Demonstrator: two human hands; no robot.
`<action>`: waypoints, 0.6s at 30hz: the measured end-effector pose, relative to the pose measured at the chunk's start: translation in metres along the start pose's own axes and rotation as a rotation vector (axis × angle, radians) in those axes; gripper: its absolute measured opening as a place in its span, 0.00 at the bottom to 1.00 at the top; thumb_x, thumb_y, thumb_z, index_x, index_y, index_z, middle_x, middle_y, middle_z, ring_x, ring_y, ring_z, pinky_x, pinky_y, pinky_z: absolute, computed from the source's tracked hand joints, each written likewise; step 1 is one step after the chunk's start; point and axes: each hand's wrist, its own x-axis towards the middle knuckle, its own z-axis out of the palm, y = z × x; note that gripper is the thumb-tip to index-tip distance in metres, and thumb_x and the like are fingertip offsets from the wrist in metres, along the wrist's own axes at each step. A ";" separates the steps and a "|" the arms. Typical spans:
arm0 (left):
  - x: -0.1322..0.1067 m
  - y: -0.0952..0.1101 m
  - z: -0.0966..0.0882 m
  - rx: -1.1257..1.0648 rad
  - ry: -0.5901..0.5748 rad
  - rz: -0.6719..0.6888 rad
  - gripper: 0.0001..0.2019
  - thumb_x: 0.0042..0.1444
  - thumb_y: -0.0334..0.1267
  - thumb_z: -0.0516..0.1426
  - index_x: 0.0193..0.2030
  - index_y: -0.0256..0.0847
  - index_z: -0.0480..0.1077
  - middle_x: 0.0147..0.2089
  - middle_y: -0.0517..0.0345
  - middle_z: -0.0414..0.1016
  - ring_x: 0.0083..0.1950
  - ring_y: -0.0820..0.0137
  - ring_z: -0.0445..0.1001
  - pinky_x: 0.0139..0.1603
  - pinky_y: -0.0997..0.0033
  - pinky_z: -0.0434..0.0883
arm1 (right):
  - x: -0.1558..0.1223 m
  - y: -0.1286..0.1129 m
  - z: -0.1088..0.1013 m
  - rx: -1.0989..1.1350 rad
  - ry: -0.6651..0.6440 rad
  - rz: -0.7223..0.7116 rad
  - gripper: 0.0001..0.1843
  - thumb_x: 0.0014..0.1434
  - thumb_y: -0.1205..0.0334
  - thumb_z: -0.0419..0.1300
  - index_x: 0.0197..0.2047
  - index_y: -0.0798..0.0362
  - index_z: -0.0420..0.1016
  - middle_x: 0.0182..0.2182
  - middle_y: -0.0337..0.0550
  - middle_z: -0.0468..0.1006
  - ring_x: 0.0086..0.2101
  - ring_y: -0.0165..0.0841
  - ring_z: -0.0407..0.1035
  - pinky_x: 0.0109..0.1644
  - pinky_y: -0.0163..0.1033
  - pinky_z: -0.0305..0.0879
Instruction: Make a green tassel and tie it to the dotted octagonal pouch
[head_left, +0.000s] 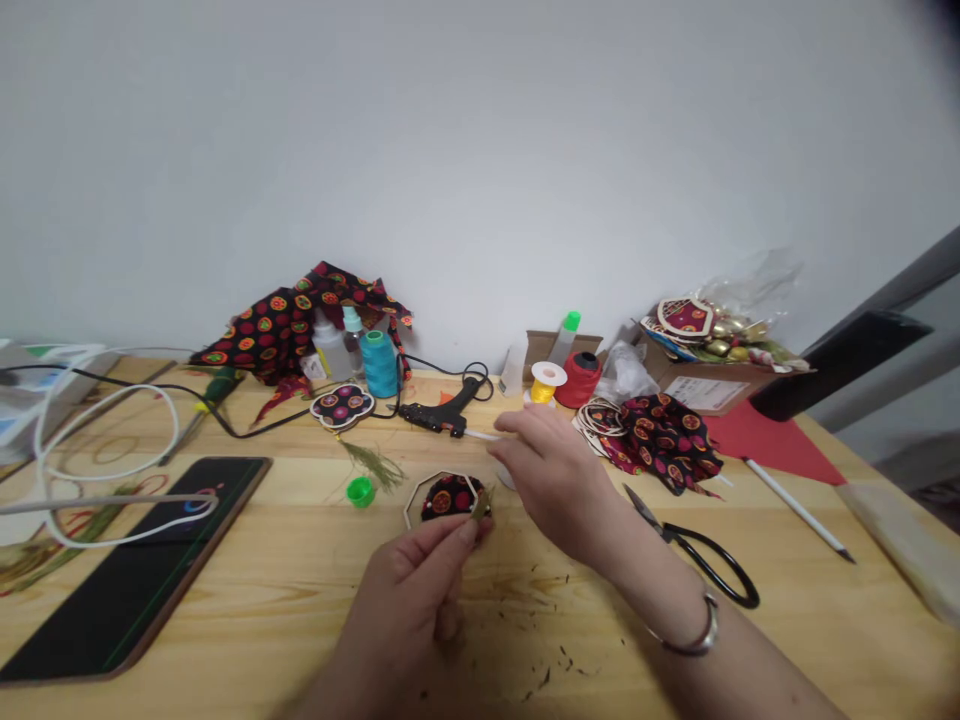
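My left hand (pixel 424 585) pinches a small green-brown tuft at the edge of a fabric-covered octagonal piece (pixel 446 496) that lies on the wooden table (pixel 300 600). My right hand (pixel 551 470), with a bracelet on its wrist, reaches forward past that piece, fingers curled near the tip of a black glue gun (pixel 439 413). Whether those fingers grip the glue stick at the gun's nozzle I cannot make out.
Black scissors (pixel 697 555) lie right of my right arm. A dark tablet (pixel 131 575), white cable (pixel 97 470), green cap (pixel 361 491), patterned cloth (pixel 300 320), thread spools (pixel 379 362), a cardboard box (pixel 712 375) and a pencil (pixel 799 510) crowd the table.
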 end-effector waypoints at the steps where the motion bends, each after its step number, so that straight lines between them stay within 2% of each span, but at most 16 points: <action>1: 0.001 0.003 0.000 -0.011 0.003 0.022 0.14 0.44 0.48 0.65 0.27 0.37 0.75 0.10 0.73 0.54 0.14 0.81 0.48 0.16 0.80 0.46 | 0.007 0.002 -0.001 -0.016 -0.002 -0.005 0.14 0.62 0.74 0.50 0.32 0.55 0.75 0.37 0.49 0.77 0.36 0.38 0.65 0.42 0.44 0.62; 6: 0.004 0.014 -0.001 -0.051 0.015 0.090 0.14 0.47 0.47 0.63 0.32 0.36 0.77 0.10 0.73 0.53 0.14 0.81 0.46 0.16 0.81 0.45 | 0.032 0.021 -0.002 -0.016 0.040 0.023 0.12 0.61 0.74 0.52 0.34 0.55 0.76 0.37 0.49 0.78 0.38 0.38 0.67 0.43 0.45 0.62; 9: 0.005 0.017 -0.002 -0.087 0.005 0.106 0.14 0.47 0.46 0.64 0.31 0.36 0.77 0.10 0.73 0.54 0.15 0.81 0.46 0.16 0.82 0.46 | 0.040 0.035 -0.005 -0.001 0.101 0.068 0.09 0.61 0.72 0.55 0.35 0.55 0.76 0.38 0.49 0.78 0.39 0.38 0.69 0.43 0.44 0.64; 15: 0.004 0.018 -0.003 -0.104 -0.011 0.079 0.14 0.46 0.46 0.64 0.31 0.36 0.77 0.09 0.73 0.54 0.14 0.82 0.46 0.16 0.82 0.45 | 0.040 0.050 -0.020 0.008 0.232 0.189 0.08 0.58 0.72 0.56 0.33 0.53 0.76 0.36 0.47 0.78 0.40 0.39 0.71 0.43 0.44 0.66; 18: 0.002 0.018 -0.003 -0.093 -0.014 0.070 0.13 0.46 0.46 0.64 0.30 0.36 0.76 0.10 0.72 0.55 0.14 0.82 0.47 0.16 0.82 0.45 | 0.036 0.052 -0.030 -0.002 0.311 0.257 0.08 0.58 0.72 0.56 0.34 0.53 0.76 0.33 0.45 0.78 0.36 0.36 0.72 0.40 0.42 0.67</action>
